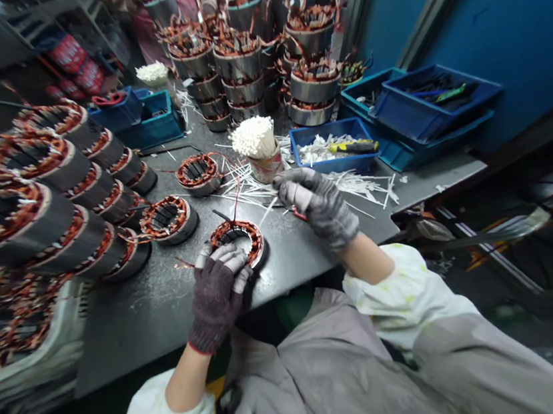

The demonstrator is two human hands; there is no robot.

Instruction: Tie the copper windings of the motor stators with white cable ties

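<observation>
My left hand (222, 277), in a dark knit glove with pale fingertips, grips the near left rim of a motor stator (256, 241). Copper windings line this ring, and a black sleeved lead and a thin copper wire rise from its far side. Over the table to the right is my right hand (314, 206), in a grey knit glove, with its fingers curled closed. A bit of red shows under its palm, too hidden to name. One thin white strip (268, 212) reaches toward its fingertips; whether it is pinched I cannot tell.
Two more stators (170, 219) (198, 174) stand behind left, near stacked stators (45, 212). A cup of white sticks (254, 139) stands among loose strips. A blue tray (305, 137) holds scraps and a yellow-handled tool (354, 147). Beyond, a person (185, 0) stands behind tall stacks (239, 70).
</observation>
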